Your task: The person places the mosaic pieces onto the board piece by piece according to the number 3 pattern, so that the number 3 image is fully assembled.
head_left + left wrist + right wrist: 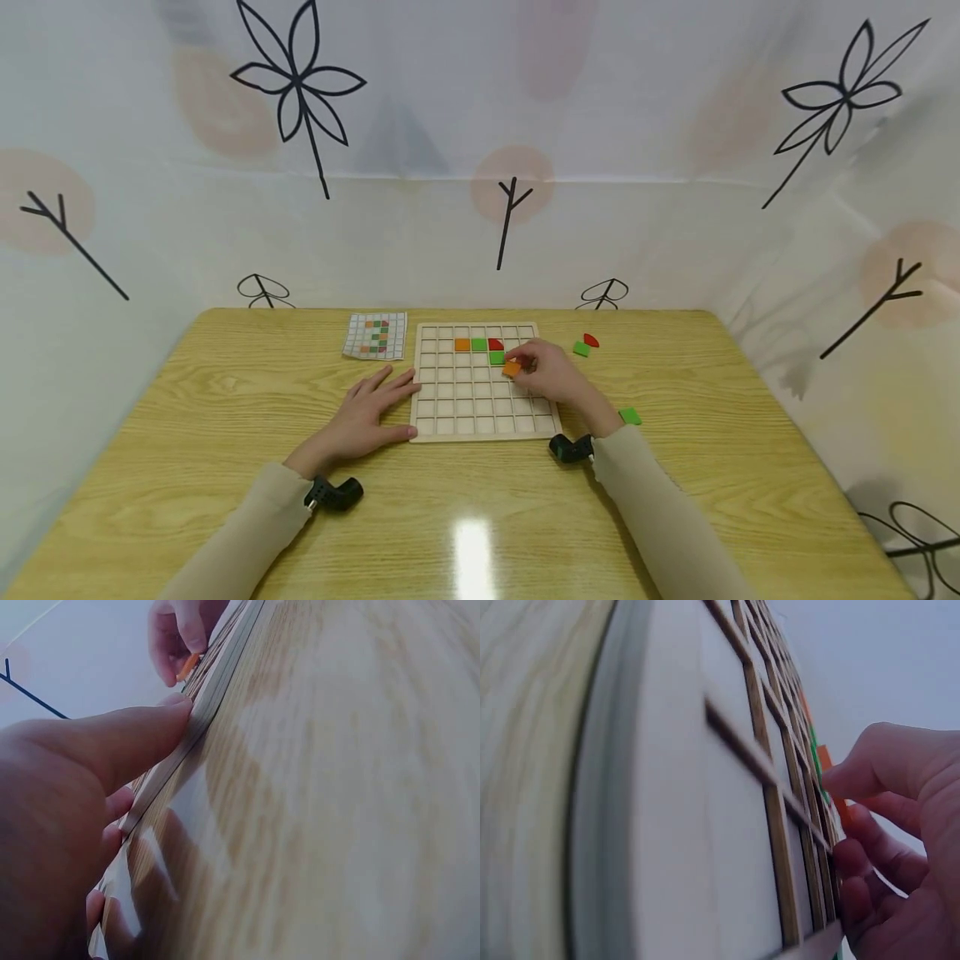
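A wooden grid board point(446, 408) lies on the table. My right hand point(551, 372) is over its right part and pinches an orange square tile point(512, 369) between thumb and fingers; the right wrist view shows that orange tile point(835, 787) too. In the upper cells sit an orange tile point(462, 345), a green tile point(478, 345) and a red quarter-round tile point(496, 344), with another green tile point(497, 357) below the red one. My left hand point(363, 419), fingers spread, rests on the table, its thumb and fingertips touching the board's left edge.
A paper pattern card point(375, 336) with a coloured grid lies left of the board. To the right are a loose green tile point(582, 349), a red curved tile point(592, 341) and, nearer, another green tile point(630, 416). A patterned curtain point(450, 242) stands behind the table.
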Available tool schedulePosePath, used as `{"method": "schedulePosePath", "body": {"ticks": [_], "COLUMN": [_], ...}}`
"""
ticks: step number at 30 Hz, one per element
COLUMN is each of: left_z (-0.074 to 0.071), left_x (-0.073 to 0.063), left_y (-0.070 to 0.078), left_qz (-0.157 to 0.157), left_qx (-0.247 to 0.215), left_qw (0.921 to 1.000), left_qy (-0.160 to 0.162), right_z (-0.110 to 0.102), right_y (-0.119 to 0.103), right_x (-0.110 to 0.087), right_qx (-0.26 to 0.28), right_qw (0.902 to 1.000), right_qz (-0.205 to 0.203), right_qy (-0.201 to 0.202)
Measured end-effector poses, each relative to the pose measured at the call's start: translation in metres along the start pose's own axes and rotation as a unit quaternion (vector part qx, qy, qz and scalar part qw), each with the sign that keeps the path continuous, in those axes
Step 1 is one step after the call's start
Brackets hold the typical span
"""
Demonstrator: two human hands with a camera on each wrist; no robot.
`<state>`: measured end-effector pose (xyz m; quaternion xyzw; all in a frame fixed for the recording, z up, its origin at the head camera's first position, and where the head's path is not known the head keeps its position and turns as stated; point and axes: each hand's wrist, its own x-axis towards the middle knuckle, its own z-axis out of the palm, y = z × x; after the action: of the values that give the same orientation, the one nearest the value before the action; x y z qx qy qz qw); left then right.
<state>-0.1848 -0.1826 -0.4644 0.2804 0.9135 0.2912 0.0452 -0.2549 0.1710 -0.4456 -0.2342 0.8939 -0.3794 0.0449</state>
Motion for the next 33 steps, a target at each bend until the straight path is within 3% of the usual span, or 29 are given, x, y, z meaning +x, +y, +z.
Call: {"method": "schedulePosePath", "body": {"ticks": [11, 33], "left_z": [0.0005, -0.0007], "left_x": [-0.0012, 0.0002], "left_y": [-0.0006, 0.0027], "left_qz": [0.001, 0.006], "left_qx": [-0.003, -0.004], "left_qw": [1.0000, 0.9999], "left_qy": [0.004, 0.008], "right_z": [0.0068, 0.0051], "right_y": [-0.0029, -0.0012], "right_x": [0.0005, -0.0024], "right_qx": [0.040, 0.078], "right_qw": [0.9976, 0.9956], "right_qz": [0.053, 0.041], "right_qy": [-0.018, -0.033]}}
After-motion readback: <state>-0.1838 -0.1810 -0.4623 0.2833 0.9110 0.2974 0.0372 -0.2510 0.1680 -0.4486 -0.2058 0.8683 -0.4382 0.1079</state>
